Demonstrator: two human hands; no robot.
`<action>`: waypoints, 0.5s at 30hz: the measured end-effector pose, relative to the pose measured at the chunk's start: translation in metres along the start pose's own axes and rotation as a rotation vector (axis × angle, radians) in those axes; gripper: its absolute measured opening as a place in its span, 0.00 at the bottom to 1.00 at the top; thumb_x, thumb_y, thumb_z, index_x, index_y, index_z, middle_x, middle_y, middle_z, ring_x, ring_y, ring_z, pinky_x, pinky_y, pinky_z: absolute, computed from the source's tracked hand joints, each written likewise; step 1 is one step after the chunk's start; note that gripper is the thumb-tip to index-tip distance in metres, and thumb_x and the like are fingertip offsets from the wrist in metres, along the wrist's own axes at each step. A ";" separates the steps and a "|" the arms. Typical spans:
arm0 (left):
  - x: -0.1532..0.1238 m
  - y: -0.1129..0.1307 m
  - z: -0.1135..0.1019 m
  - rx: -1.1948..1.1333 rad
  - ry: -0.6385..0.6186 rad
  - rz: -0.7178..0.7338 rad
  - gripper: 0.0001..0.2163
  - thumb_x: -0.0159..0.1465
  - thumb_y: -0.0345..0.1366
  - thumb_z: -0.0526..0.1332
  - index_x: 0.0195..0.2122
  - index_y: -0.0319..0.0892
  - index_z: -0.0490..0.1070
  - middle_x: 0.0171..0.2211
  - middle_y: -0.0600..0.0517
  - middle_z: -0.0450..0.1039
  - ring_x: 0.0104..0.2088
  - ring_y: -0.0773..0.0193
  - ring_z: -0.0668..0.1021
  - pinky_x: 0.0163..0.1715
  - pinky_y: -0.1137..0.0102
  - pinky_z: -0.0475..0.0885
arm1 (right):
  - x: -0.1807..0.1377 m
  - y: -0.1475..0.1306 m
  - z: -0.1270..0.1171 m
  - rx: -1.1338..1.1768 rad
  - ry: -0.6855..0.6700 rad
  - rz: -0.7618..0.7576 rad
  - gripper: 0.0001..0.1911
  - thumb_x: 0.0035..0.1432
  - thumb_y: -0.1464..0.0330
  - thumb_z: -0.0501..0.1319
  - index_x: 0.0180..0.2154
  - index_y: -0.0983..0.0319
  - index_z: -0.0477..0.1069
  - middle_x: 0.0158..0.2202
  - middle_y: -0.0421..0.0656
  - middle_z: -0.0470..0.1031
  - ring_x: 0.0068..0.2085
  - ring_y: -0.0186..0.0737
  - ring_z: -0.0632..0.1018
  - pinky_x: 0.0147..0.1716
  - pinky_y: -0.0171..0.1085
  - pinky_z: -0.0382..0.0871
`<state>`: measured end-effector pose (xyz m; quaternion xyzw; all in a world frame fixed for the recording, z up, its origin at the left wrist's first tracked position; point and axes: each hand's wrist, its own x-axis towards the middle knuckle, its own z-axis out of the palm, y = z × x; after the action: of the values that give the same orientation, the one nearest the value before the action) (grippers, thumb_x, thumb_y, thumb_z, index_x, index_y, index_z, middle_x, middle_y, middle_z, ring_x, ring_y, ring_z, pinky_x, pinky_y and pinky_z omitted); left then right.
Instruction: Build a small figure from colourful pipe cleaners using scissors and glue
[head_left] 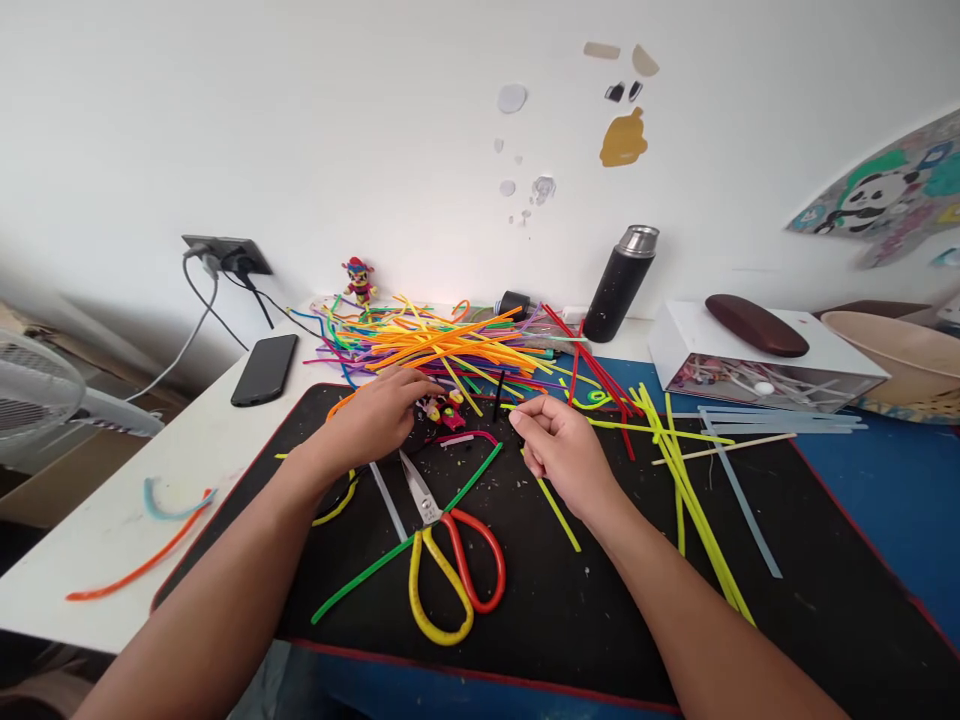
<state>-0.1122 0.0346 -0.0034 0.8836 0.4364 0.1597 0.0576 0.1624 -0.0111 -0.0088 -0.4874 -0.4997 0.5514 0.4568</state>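
My left hand (384, 415) is closed with its fingertips on a small yellow and magenta figure (448, 412) above the black mat. Its fingers partly cover the figure. My right hand (556, 448) is in a pinch to the right of it; whatever sits between thumb and forefinger is too small to make out. A short black strip (499, 395) stands out just left of those fingertips. Between my forearms lie scissors (426, 510) with one yellow and one red handle loop, blades slightly apart. A green strip (364, 578) passes by the handles.
Behind my hands is a heap of thin coloured strips (450, 345). A finished-looking figure (359, 282) stands by the wall, with a black flask (621, 285) farther right. Yellow strips (701, 510) lie at right, near a white drawer box (765, 365). A phone (265, 370) rests at left.
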 end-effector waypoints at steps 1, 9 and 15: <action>0.000 -0.001 0.003 0.035 -0.004 0.004 0.27 0.61 0.20 0.52 0.59 0.43 0.76 0.55 0.44 0.76 0.58 0.51 0.75 0.61 0.54 0.71 | -0.001 0.000 0.001 -0.012 -0.007 0.001 0.16 0.58 0.55 0.68 0.33 0.60 0.70 0.17 0.30 0.62 0.15 0.29 0.64 0.17 0.32 0.52; 0.007 0.006 0.013 0.158 0.041 0.045 0.21 0.67 0.23 0.53 0.56 0.41 0.77 0.52 0.43 0.77 0.55 0.48 0.75 0.58 0.52 0.73 | -0.002 -0.002 0.002 -0.039 -0.022 0.005 0.15 0.58 0.55 0.67 0.33 0.60 0.70 0.17 0.30 0.62 0.14 0.29 0.65 0.17 0.32 0.53; 0.007 0.002 0.012 0.156 0.040 0.066 0.21 0.63 0.21 0.54 0.53 0.41 0.78 0.49 0.43 0.79 0.53 0.48 0.75 0.57 0.51 0.73 | -0.003 0.000 0.003 -0.053 -0.043 0.013 0.14 0.59 0.56 0.66 0.33 0.60 0.70 0.18 0.30 0.64 0.15 0.29 0.65 0.17 0.32 0.54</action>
<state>-0.1026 0.0389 -0.0126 0.8958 0.4194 0.1447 -0.0253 0.1596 -0.0144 -0.0080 -0.4905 -0.5206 0.5513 0.4295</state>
